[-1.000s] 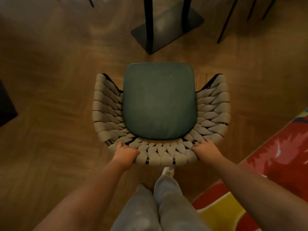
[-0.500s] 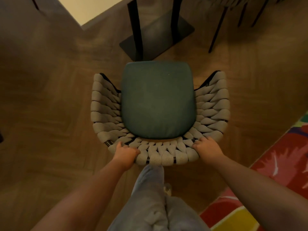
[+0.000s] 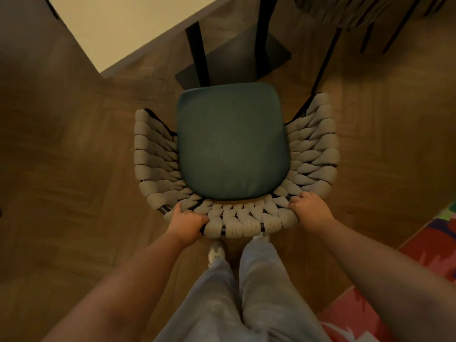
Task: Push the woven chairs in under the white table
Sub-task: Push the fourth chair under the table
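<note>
Since the earlier frames the woven chair point(image 3: 237, 169) has come closer to the white table point(image 3: 128, 28): the table's corner, out of view a second ago, now fills the upper left of the view, and the front edge of the chair's teal seat cushion point(image 3: 232, 141) now overlaps the near edge of the dark base plate point(image 3: 237, 60) from which the table's two black legs rise. The chair faces the table, its curved back of thick grey woven cord toward the person, and its seat is not yet beneath the tabletop.

The left hand point(image 3: 186, 224) is closed over the top rail of the backrest at its left rear curve, fingers wrapped over the cord. The right hand point(image 3: 309, 209) grips the same rail at the right rear curve in the same way.

Below the backrest, the person's legs in light grey trousers point(image 3: 246, 292) stand just behind the chair, with a white shoe point(image 3: 216, 251) showing on the wood floor point(image 3: 61, 181). A second woven chair point(image 3: 370, 13) stands at the upper right, on thin black legs. A red patterned rug point(image 3: 424, 245) lies at the right edge.
</note>
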The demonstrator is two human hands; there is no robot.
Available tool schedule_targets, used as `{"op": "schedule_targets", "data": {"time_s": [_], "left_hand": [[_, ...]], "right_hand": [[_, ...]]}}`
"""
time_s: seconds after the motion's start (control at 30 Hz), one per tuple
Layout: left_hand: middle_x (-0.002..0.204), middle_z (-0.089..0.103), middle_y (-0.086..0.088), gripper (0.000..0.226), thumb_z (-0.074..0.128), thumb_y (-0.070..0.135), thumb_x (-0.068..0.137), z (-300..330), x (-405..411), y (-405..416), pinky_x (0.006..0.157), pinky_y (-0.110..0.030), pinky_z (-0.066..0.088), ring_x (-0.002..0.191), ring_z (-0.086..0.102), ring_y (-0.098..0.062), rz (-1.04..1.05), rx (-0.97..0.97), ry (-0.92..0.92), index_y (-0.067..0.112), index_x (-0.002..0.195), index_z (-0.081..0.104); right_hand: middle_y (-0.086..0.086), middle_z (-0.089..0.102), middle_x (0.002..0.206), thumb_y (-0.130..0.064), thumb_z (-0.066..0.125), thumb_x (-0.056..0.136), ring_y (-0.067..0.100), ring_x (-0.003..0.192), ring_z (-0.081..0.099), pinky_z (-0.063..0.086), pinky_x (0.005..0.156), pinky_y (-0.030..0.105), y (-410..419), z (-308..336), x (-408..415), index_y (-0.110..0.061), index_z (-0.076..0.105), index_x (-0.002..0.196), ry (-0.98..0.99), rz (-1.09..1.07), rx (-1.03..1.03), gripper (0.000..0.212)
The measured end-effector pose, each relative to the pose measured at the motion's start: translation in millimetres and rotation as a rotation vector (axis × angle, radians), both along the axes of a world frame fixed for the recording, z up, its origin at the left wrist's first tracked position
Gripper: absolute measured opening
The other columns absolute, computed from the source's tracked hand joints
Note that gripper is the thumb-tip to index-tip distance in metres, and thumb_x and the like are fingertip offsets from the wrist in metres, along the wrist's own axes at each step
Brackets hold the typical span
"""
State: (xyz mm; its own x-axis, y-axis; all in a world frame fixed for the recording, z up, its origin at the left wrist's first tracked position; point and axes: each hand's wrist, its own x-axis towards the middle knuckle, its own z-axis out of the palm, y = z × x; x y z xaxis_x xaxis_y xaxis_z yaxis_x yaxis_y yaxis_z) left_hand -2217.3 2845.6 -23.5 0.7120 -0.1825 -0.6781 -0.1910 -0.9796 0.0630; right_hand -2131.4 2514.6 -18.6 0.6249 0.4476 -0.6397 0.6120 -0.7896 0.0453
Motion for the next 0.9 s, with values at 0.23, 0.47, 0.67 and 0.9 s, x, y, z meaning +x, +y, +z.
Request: {"op": "schedule_targets", "data": {"time_s": [0.23, 0.47, 0.67, 0.9], "left_hand": [[0.116, 0.063, 0.01, 0.03, 0.058, 0.033, 0.09, -2.9, 62.6, -51.9, 0.114, -0.059, 0.003, 0.117, 0.054, -0.019, 0.018, 0.011, 0.01, 0.039, 0.118, 0.055], [0.106, 0.065, 0.01, 0.021, 0.057, 0.037, 0.088, 3.1, 128.7, -79.6, 0.113, -0.055, 0.012, 0.108, 0.058, -0.018, -0.002, -0.028, -0.002, 0.036, 0.109, 0.059], [0.106, 0.063, 0.005, 0.02, 0.056, 0.038, 0.087, 4.8, 170.4, -123.0, 0.11, -0.046, 0.026, 0.103, 0.059, -0.019, -0.047, -0.154, 0.067, 0.028, 0.104, 0.058], [0.133, 0.055, 0.002, 0.066, 0.049, 0.069, 0.083, 4.4, 210.8, -154.0, 0.113, -0.049, 0.019, 0.123, 0.051, -0.02, -0.064, -0.216, 0.206, 0.026, 0.134, 0.049]], "right_hand": [[-0.005, 0.054, 0.129, -0.015, 0.057, 0.09, 0.019, 0.118, 0.045, 0.033, 0.102, 0.033, -44.6, 0.1, 72.6, -0.026, 0.057, 0.127, 0.008, 0.002, -0.041, 0.038], [-0.006, 0.056, 0.125, -0.015, 0.056, 0.091, 0.019, 0.114, 0.046, 0.035, 0.099, 0.032, -70.6, -4.0, 141.3, -0.027, 0.06, 0.122, -0.021, 0.015, -0.075, 0.034], [-0.006, 0.052, 0.135, -0.015, 0.056, 0.093, 0.02, 0.123, 0.043, 0.033, 0.105, 0.033, -110.4, -6.0, 195.7, -0.03, 0.056, 0.13, -0.001, 0.009, -0.112, 0.04], [-0.01, 0.051, 0.137, -0.015, 0.054, 0.093, 0.018, 0.124, 0.041, 0.031, 0.105, 0.031, -144.3, -3.9, 251.1, -0.032, 0.053, 0.133, -0.012, 0.095, -0.127, 0.043]]}}
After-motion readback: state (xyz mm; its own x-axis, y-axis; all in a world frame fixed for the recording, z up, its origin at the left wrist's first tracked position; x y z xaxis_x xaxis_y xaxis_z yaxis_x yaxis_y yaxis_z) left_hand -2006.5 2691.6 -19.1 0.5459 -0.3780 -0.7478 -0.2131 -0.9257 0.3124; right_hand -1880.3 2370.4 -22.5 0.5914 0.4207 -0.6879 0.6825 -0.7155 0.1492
